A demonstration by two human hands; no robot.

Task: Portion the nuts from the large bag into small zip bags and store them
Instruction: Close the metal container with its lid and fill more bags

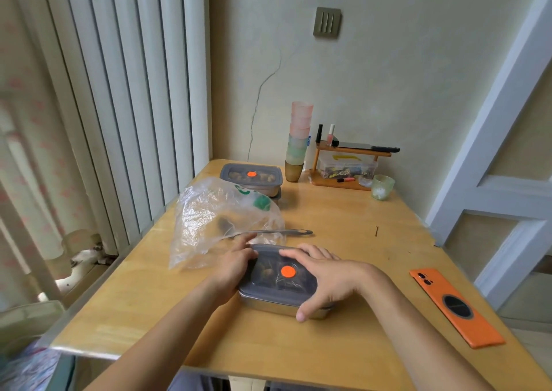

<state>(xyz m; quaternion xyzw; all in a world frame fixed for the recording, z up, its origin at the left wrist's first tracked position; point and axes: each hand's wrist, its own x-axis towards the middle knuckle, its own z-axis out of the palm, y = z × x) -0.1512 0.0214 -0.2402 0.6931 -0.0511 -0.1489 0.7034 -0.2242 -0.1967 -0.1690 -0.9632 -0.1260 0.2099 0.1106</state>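
Near centre of counter (328, 345): steel container (280, 307), grey lid (268, 283) with orange dot. Left hand (231, 266) cupping lid's 9 o'clock edge; right hand (324, 274) spread flat on top, thumb over 5 o'clock rim. Both grips pressing, not pinching. Dark contents inside, likely bagged nuts. Judged step: sealing, storage stage. Next: firm even press around rim. At 11 o'clock: large bag (221, 223), seemingly empty, beside spoon (277, 232). At 12 o'clock: closed second container (251, 178).
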